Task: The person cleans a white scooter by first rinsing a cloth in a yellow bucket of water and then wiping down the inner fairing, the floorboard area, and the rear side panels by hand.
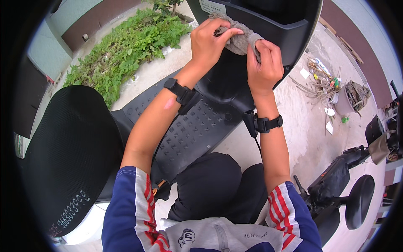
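A crumpled grey-brown cloth (238,39) is stretched between my two hands, in front of the black leg shield (270,30) of a scooter. My left hand (209,39) pinches its left part between thumb and fingers. On the other side my right hand (265,64) grips the right end, where a fold wraps by the fingers. Below the hands lies the scooter's black footboard (189,132) with a raised tread pattern. The black mesh-covered seat (75,148), bearing writing, is at the left. How far the cloth touches the panel, I cannot tell.
Low green plants (132,50) grow beyond the scooter at the upper left. On the concrete at right stand a waste-filled bucket (344,100) and scattered sticks and litter (324,75). Another two-wheeler (333,179) is parked at the lower right. My knees (211,186) are close to the footboard.
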### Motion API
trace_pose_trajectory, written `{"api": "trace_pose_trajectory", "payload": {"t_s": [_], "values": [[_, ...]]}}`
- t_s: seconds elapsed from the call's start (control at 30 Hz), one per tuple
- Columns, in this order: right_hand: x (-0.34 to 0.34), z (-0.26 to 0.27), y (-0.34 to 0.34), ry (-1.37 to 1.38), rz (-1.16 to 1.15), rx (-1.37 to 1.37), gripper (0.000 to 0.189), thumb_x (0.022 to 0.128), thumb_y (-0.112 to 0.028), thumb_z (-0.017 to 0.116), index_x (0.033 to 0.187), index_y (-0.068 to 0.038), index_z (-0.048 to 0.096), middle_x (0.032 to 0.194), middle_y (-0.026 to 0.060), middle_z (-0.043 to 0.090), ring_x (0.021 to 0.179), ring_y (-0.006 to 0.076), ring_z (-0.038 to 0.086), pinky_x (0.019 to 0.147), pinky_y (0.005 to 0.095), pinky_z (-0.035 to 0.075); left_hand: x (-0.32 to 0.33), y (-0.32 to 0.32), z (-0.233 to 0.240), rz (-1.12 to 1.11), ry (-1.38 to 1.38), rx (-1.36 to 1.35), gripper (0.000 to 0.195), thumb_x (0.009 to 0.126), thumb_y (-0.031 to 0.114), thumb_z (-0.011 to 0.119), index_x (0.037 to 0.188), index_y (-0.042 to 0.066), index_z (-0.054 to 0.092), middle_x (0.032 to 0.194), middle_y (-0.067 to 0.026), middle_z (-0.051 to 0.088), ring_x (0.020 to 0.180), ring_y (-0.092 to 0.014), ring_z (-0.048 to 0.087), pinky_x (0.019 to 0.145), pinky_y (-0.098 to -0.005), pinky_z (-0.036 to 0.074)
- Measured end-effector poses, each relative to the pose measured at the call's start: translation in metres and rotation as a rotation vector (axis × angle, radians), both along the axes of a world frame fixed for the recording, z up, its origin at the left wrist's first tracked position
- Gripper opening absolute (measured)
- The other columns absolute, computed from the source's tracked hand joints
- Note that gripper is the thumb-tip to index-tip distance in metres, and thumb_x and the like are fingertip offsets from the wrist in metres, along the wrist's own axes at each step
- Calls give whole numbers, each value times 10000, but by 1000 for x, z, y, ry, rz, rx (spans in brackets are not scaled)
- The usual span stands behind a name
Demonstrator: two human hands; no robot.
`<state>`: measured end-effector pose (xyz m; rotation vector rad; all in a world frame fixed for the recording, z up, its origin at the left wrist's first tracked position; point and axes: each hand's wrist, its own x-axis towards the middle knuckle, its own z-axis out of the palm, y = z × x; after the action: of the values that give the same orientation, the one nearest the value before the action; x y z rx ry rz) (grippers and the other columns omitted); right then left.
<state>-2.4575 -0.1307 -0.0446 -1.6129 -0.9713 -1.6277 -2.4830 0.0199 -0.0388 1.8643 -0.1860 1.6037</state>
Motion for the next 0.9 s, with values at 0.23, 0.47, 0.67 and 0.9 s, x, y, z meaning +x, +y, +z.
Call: {"api": "trace_pose_trajectory", "payload": {"t_s": [0.23, 0.47, 0.67, 0.9], "values": [[-11, 55, -13, -99, 2, 64, 286, 637, 21, 816, 886, -39, 691, 870, 77, 644, 741, 236, 657, 639, 301, 542, -8, -34, 51, -220, -100, -221, 205, 773, 190, 855, 793, 41, 717, 717, 32, 667, 577, -10, 500, 510, -192, 390], [-2, -16, -40, 140, 6, -63, 333, 609, 11, 817, 891, -47, 649, 916, 86, 622, 800, 267, 649, 666, 332, 547, 10, -40, -36, -49, 57, -157, 199, 776, 169, 846, 798, 38, 698, 694, 0, 655, 581, -46, 500, 528, -229, 405], [11, -86, -41, 474, 83, -136, 317, 669, 8, 781, 932, -36, 609, 966, 92, 579, 855, 295, 638, 689, 386, 546, 13, -35, -100, -99, 346, -204, 211, 785, 171, 840, 791, 15, 698, 601, -11, 618, 517, -65, 446, 481, -258, 373], [-3, -31, -48, 448, 256, 111, 263, 697, 33, 755, 910, 2, 603, 936, 128, 593, 846, 324, 636, 697, 393, 531, -7, -49, -32, -92, 296, -107, 175, 816, 144, 812, 842, 2, 713, 697, -12, 664, 574, -53, 504, 530, -229, 406]]}}
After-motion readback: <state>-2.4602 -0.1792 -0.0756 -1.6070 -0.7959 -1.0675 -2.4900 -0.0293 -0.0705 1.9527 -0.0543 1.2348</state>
